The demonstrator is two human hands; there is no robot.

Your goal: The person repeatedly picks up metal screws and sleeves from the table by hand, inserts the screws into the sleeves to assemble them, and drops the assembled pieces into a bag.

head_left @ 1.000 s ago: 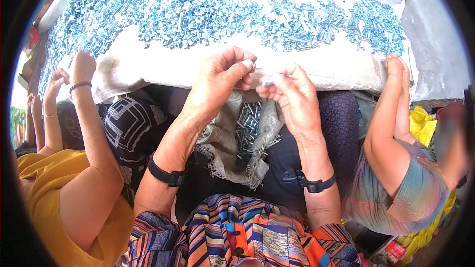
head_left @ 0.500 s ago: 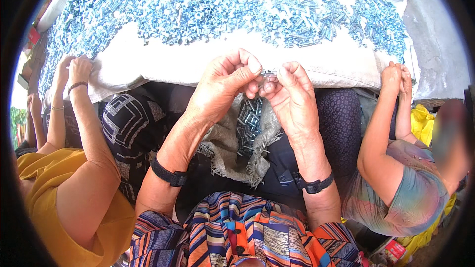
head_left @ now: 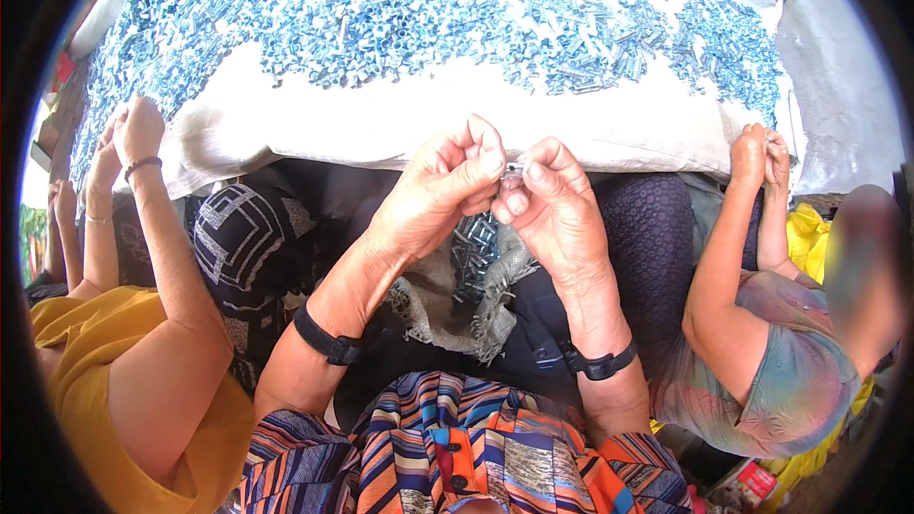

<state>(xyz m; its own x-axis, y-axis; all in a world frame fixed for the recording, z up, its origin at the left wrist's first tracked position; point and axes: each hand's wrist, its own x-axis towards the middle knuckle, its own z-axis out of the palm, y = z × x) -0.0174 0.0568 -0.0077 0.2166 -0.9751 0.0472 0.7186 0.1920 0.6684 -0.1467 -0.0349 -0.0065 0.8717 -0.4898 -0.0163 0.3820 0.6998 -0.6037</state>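
Above my lap, my left hand (head_left: 438,183) and my right hand (head_left: 564,214) meet fingertip to fingertip. Pinched between their thumbs and fingers is a small silvery metal fastener (head_left: 514,169), mostly covered, so its exact kind is hard to make out. Below the hands, a frayed woven sack (head_left: 424,300) lies open across my lap, with many shiny metal bolts (head_left: 473,257) inside it. Just beyond my fingers runs the near edge of a cloth-covered table (head_left: 381,119), where a wide spread of small bluish metal sleeves (head_left: 362,29) lies.
At the left, a person in a mustard top (head_left: 181,400) works with both hands at the table edge. Close on the right sits another person in a multicoloured top (head_left: 762,362), hands together at the edge. Yellow bags (head_left: 809,238) lie beyond that person.
My two hands have come down slightly toward me, still pinching the small metal piece. The hands of the person on the left have shifted a little.
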